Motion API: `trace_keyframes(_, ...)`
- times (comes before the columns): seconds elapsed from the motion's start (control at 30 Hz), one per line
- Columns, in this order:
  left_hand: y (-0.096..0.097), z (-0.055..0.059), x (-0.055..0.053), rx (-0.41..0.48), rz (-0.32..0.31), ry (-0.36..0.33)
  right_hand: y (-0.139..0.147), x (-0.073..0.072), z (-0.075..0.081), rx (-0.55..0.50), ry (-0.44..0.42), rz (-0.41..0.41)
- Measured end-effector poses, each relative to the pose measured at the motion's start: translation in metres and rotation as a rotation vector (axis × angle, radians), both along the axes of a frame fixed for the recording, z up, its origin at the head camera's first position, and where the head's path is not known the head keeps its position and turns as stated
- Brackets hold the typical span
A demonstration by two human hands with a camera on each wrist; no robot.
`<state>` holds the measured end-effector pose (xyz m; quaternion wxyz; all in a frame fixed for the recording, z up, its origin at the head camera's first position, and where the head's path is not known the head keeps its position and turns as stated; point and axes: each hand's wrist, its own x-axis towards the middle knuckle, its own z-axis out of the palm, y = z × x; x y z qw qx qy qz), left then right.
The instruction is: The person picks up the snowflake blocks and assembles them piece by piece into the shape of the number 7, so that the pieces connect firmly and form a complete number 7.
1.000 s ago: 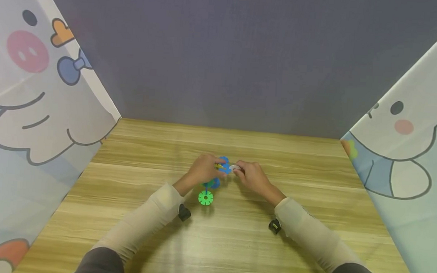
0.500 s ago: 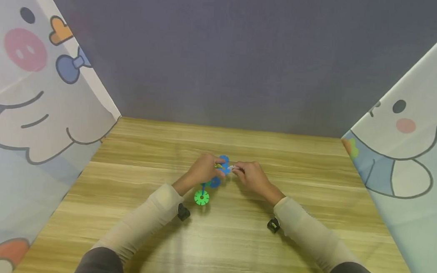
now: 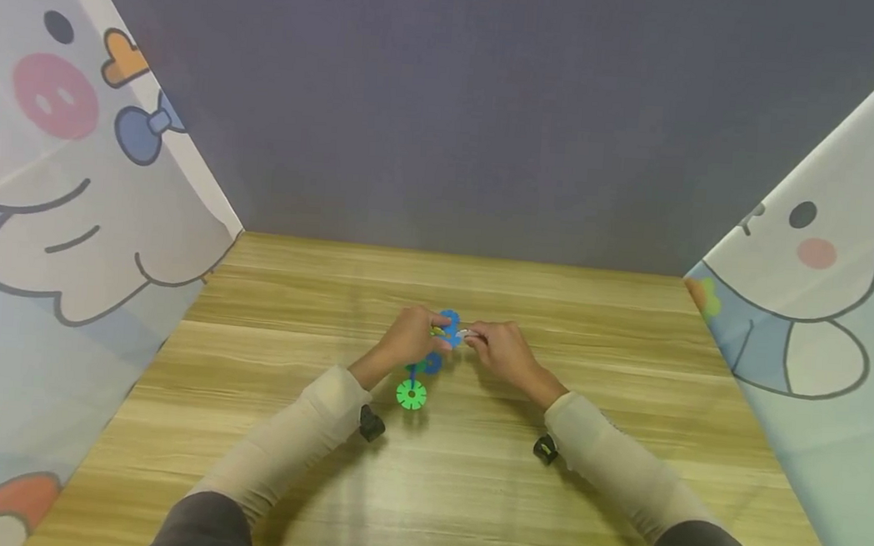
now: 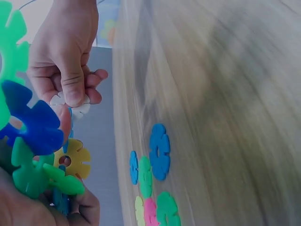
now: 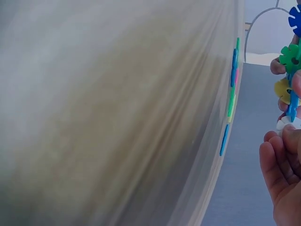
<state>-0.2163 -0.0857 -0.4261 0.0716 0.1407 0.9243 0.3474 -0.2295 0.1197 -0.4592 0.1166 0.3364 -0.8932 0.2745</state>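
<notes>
My left hand (image 3: 406, 338) grips a chain of slotted snowflake discs, its thumb and fingers around the middle. Hanging toward the body is a bright green disc (image 3: 411, 395). A dark blue disc (image 4: 35, 125), a green disc (image 4: 28, 174) and a yellow disc (image 4: 77, 157) follow along the chain in the left wrist view. My right hand (image 3: 507, 352) pinches a white disc (image 4: 82, 110) between thumb and fingers. The white disc's edge meets a blue disc at the chain's right end; the joint is partly hidden by fingertips.
Several loose snowflake discs lie flat on the wooden table (image 3: 558, 498), among them a blue disc (image 4: 160, 151), a pink disc (image 4: 150, 212) and a green disc (image 4: 168, 209). A grey panel (image 3: 461, 124) stands behind, with cartoon-printed walls on both sides.
The bright green disc swung slightly left and came back. In my right fingers the white disc has turned more edge-on to the head view. Both hands stay nearly in place.
</notes>
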Motion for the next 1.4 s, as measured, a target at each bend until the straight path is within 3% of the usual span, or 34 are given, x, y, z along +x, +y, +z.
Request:
trace_keyframes(0.2,0.002,0.002,-0.002,0.029,0.038,-0.048,-0.002,0.0,0.001,-0.022,0.034,-0.014)
trace_keyframes(0.5,0.005,0.009,-0.005,0.052,0.038,-0.077,-0.006,0.0,0.005,-0.016,0.08,-0.04)
trace_keyframes(0.83,-0.005,0.012,-0.004,-0.157,-0.046,-0.048,-0.006,0.0,0.006,0.041,-0.071,0.002)
trace_keyframes(1.2,-0.007,0.016,0.001,-0.224,-0.044,-0.002,-0.008,-0.003,0.006,0.026,-0.132,0.036)
trace_keyframes(1.4,-0.013,0.011,-0.001,-0.225,-0.045,0.017,-0.003,-0.008,0.006,0.052,-0.182,0.049)
